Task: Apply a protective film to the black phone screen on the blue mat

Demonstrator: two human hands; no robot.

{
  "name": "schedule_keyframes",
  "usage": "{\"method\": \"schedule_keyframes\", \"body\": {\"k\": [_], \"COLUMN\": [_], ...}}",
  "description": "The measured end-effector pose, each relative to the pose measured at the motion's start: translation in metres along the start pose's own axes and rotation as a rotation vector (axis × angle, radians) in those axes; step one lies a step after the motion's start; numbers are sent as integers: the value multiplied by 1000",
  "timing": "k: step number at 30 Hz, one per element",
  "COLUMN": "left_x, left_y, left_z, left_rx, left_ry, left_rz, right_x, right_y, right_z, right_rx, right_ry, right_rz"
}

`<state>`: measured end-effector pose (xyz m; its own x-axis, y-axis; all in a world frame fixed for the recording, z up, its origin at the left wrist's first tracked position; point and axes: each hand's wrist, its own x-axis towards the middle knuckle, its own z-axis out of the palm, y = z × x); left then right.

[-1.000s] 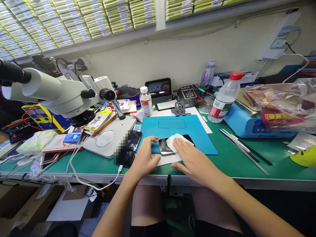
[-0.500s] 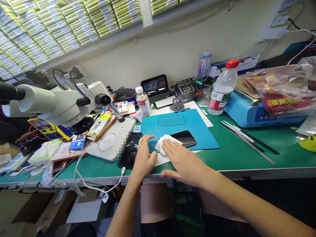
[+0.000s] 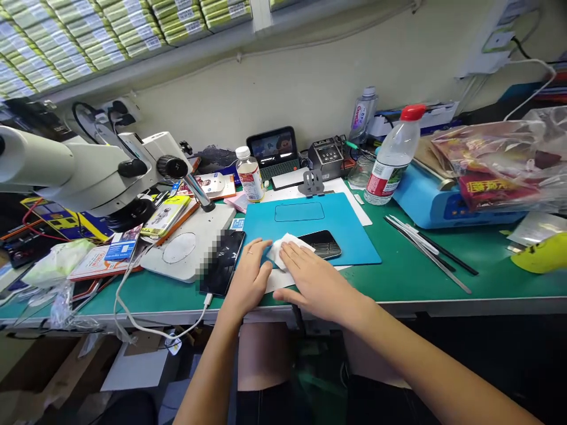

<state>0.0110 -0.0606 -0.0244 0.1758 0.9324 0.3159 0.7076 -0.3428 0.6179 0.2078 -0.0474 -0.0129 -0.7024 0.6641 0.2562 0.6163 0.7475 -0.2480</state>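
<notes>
My right hand [image 3: 308,271] lies over a crumpled white wipe [image 3: 275,254], its fingers stretched out and pressing it down, with the thumb apart. Under the wipe is a dark glossy smartphone [image 3: 325,243]; only its right part shows, the rest being covered. The phone rests near the front edge of a blue work mat [image 3: 354,236]. At the wipe's left side my left hand [image 3: 250,277] has its index finger and thumb apart, gripping nothing that I can see. Beside that hand, a black-screened phone [image 3: 228,260] lies on the bench with a white cable plugged in.
A microscope [image 3: 88,171] stands at the left on its pale base [image 3: 199,239]. Behind the mat are a drink bottle [image 3: 250,177], a small screen [image 3: 272,147] and a phone stand [image 3: 312,182]. To the right are a red-capped bottle [image 3: 392,159], tweezers [image 3: 425,257] and a blue scale [image 3: 425,203].
The camera view has shifted a little, so the bench appears further left. My right hand stays on the wipe over the phone, and the left hand remains beside it.
</notes>
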Motion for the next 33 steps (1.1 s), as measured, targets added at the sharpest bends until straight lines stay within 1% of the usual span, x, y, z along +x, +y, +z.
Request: {"method": "schedule_keyframes", "body": {"k": [2,4,8,10,15,17,20,22,28,30,33], "left_x": [0,-1,-1,0,0,-1,-2,-1,-1,-2,-2], "left_y": [0,0,0,0,1,1,2,3,1,2,6], "left_z": [-1,-2,-3,-3,-3,-3,-3,-3,-2,-1,-2], "left_rx": [0,-1,-1,-7,-37,-40,-32,-31,-44,-22,15], "left_ry": [12,24,-1,-8,12,5,-20,-35,-10,0,1], "left_rz": [-2,0,47,61,59,68,82,85,99,99,94], "right_x": [12,15,-2,-2,20,16,-2,-7,17,12,-12], "right_y": [-1,-5,-11,-10,-7,-10,-15,-15,-8,-7,4], "right_z": [2,6,10,9,6,6,5,5,8,9,5], "right_rx": [-35,-63,-77,-63,-29,-37,-51,-52,-63,-90,-136], "right_ry": [4,14,40,39,-8,-15,-4,9,28,27,13], "right_rz": [10,7,-15,-5,0,6,28,44,67,78,104]}}
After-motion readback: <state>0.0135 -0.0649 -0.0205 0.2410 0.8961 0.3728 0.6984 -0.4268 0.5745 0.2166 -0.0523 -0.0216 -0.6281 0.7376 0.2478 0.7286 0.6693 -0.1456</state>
